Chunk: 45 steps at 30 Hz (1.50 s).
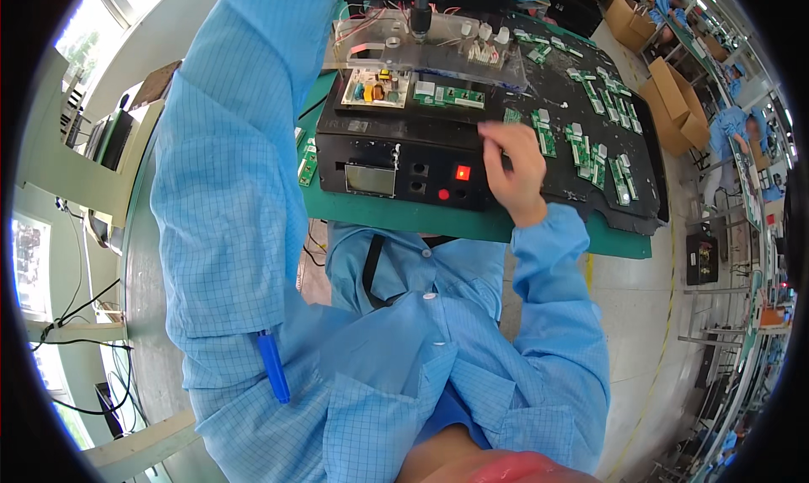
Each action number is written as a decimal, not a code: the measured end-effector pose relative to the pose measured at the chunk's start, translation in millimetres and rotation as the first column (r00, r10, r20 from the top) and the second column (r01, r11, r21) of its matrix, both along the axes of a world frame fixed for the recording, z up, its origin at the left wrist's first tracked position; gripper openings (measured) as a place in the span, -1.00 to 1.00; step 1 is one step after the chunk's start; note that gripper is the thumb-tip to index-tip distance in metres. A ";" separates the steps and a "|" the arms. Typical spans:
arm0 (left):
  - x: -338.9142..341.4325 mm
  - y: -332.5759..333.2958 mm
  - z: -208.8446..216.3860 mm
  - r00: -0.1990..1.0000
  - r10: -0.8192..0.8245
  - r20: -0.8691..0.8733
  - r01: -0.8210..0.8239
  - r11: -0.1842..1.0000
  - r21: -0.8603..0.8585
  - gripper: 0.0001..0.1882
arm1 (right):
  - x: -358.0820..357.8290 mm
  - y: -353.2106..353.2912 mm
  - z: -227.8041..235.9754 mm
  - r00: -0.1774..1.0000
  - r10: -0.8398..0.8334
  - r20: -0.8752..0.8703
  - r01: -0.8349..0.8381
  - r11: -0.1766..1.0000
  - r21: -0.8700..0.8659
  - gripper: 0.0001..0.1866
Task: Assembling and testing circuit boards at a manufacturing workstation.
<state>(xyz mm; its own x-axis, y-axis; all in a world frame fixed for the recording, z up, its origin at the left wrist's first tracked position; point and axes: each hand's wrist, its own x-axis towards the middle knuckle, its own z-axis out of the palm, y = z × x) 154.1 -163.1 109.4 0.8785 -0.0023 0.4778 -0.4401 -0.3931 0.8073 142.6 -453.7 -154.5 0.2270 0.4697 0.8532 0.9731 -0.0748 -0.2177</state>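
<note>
My left arm (227, 163) reaches up past the top edge of the picture, so my left hand is out of sight. My right hand (516, 167) is at the right end of a black test fixture (337, 158), its fingers curled in toward the thumb. What they hold, if anything, is hidden; a green circuit board (512, 116) shows just beyond the knuckles. On the fixture lie a board with yellow and blue components (375, 88) and a narrow green board (449, 95). Above them hangs a clear plastic plate (438, 49) with wires, under a dark vertical rod (421, 11).
The fixture's front has a small screen (370, 179), a lit red square button (463, 173) and a round red light (443, 194). Several green boards (590, 158) lie on a black mat (556, 184) at right. Cardboard boxes (674, 104) stand beyond; people work along a far bench.
</note>
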 end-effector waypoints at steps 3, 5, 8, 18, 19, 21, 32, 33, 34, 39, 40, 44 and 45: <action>-43.6 -40.7 -7.3 0.979 0.011 0.204 0.001 0.998 -0.056 -0.79 | -27.6 -33.1 -1.0 0.981 0.125 -0.148 -0.097 0.979 0.181 -0.84; -60.2 -52.2 -15.3 0.941 0.152 0.302 -0.132 0.988 -0.085 -0.80 | -35.2 -48.9 -8.7 0.953 0.138 -0.270 -0.070 0.967 0.245 -0.86; -53.0 -47.8 -72.9 0.805 0.226 0.549 -0.315 0.946 0.072 -0.71 | -34.0 -63.9 -11.6 0.867 0.123 -0.482 -0.001 0.969 0.246 -0.83; -92.5 -62.7 -124.3 0.691 0.221 0.688 -0.376 0.923 0.081 -0.58 | -5.3 -45.7 -3.5 0.854 -0.001 -0.520 0.079 0.989 0.128 -0.84; -93.6 -58.8 -134.7 0.687 0.223 0.691 -0.381 0.921 0.081 -0.58 | -3.1 -44.8 0.2 0.865 -0.033 -0.501 0.102 0.989 0.110 -0.83; -98.4 -45.5 -157.6 0.658 0.296 0.692 -0.531 0.835 0.147 -0.73 | 0.5 -41.9 8.5 0.872 -0.061 -0.485 0.124 0.987 0.099 -0.82; -74.7 -45.0 -169.5 0.983 0.113 0.145 -0.184 0.583 0.792 -0.47 | 17.6 5.8 57.5 0.990 -0.131 -0.054 0.114 0.963 -0.242 -0.38; -73.2 -45.6 -167.9 0.983 0.112 0.146 -0.185 0.584 0.790 -0.47 | 16.7 9.5 58.2 0.990 -0.134 -0.043 0.118 0.957 -0.266 -0.35; -71.9 -46.3 -165.5 0.983 0.115 0.141 -0.181 0.556 0.811 -0.46 | 15.9 12.1 58.8 0.990 -0.136 -0.033 0.121 0.949 -0.290 -0.32; -70.4 -42.9 -166.1 0.972 0.104 0.209 -0.233 0.499 0.834 -0.46 | 10.4 18.9 64.4 0.984 -0.175 -0.023 0.157 0.927 -0.340 -0.24; -70.4 -42.1 -167.4 0.972 0.112 0.206 -0.235 0.503 0.832 -0.46 | 10.4 19.4 65.0 0.985 -0.170 0.002 0.162 0.933 -0.322 -0.21; -68.5 -44.1 -163.9 0.958 0.049 0.281 -0.277 0.400 0.874 -0.46 | 10.8 23.2 69.9 0.984 -0.169 0.061 0.177 0.970 -0.168 -0.15; -67.2 -45.5 -163.6 0.963 0.036 0.265 -0.259 0.378 0.889 -0.48 | 10.4 22.5 71.8 0.978 -0.184 0.098 0.201 0.958 -0.206 -0.13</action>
